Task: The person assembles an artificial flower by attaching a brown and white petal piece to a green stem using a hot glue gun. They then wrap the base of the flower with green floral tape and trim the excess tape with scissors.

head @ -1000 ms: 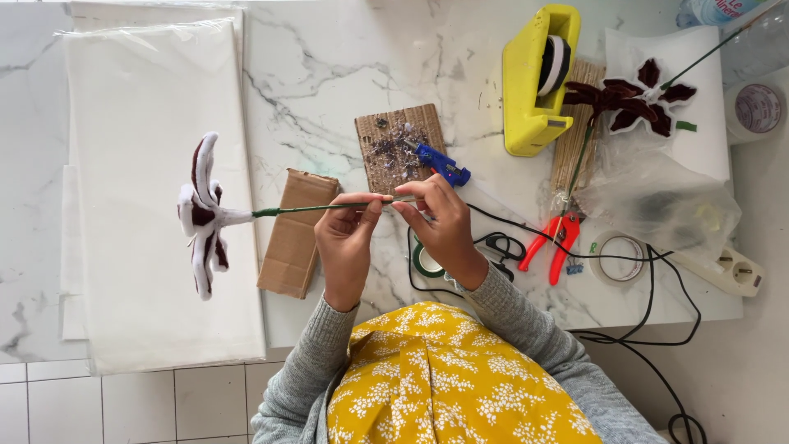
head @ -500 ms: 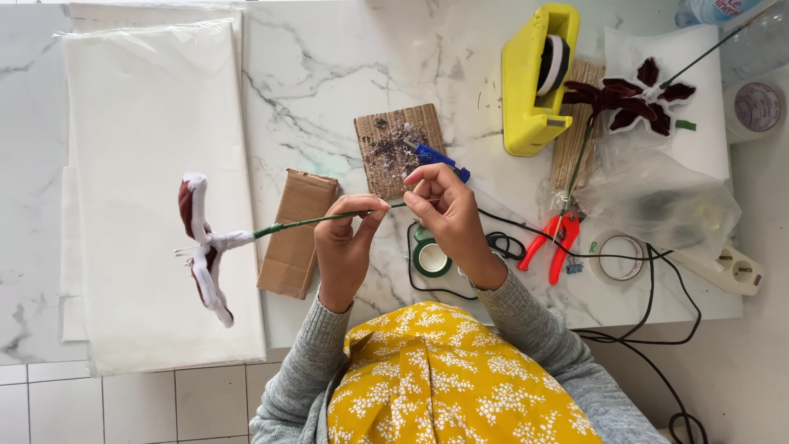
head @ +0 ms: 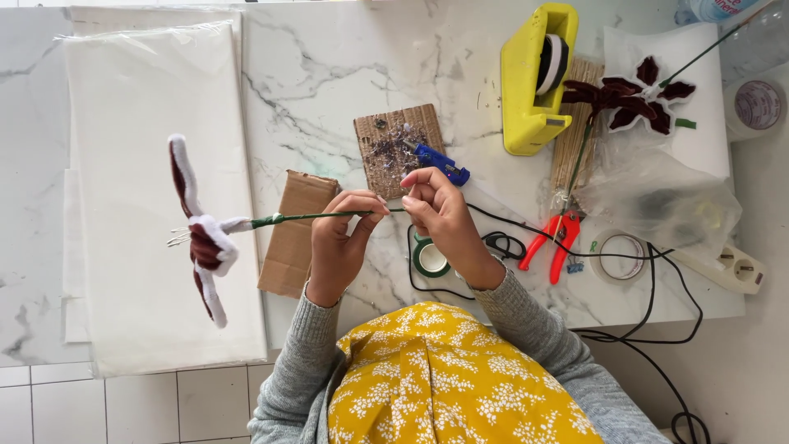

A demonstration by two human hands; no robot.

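A green stem [head: 320, 216] is pinched by the left hand [head: 341, 247] and right hand [head: 444, 215]; its end is hidden behind the fingers.

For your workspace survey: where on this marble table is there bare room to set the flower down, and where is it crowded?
Bare marble lies between the white sheets and the yellow tape dispenser, above the cardboard pad. The right side is crowded: red pliers, tape rolls, cables, plastic bag.
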